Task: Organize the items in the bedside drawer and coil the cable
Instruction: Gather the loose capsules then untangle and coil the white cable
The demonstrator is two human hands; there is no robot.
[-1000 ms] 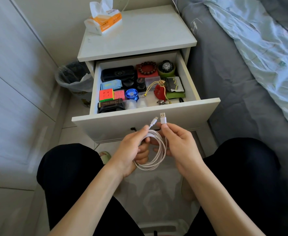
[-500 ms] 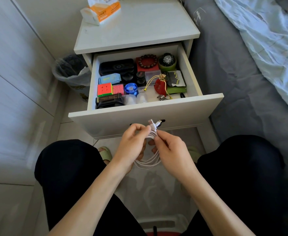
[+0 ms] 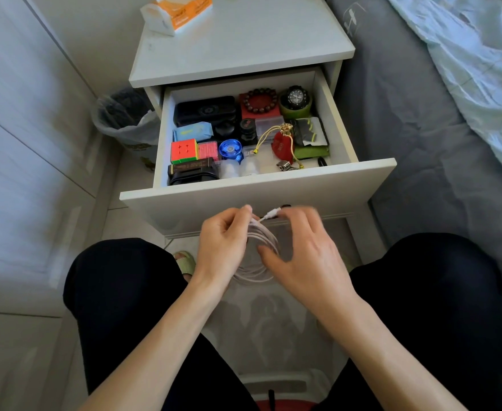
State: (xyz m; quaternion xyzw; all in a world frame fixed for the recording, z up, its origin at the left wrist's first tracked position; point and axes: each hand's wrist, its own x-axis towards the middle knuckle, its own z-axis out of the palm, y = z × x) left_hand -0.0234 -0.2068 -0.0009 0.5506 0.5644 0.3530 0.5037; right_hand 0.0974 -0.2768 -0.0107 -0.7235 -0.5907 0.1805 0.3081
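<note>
Cable coiled in white loops, held in front of the open drawer, at about 6 o'clock from it.

Left hand pinches the bundle at the top; right hand is blurry, fingers spread by the loose plug, so can't tell if it's gripping. I'd say keep the pinch tight, wrap the tail round the loops, then drop it in by the red pouch.

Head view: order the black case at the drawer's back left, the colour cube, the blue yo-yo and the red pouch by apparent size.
1. black case
2. red pouch and colour cube: look alike, not ranked
3. blue yo-yo
</note>
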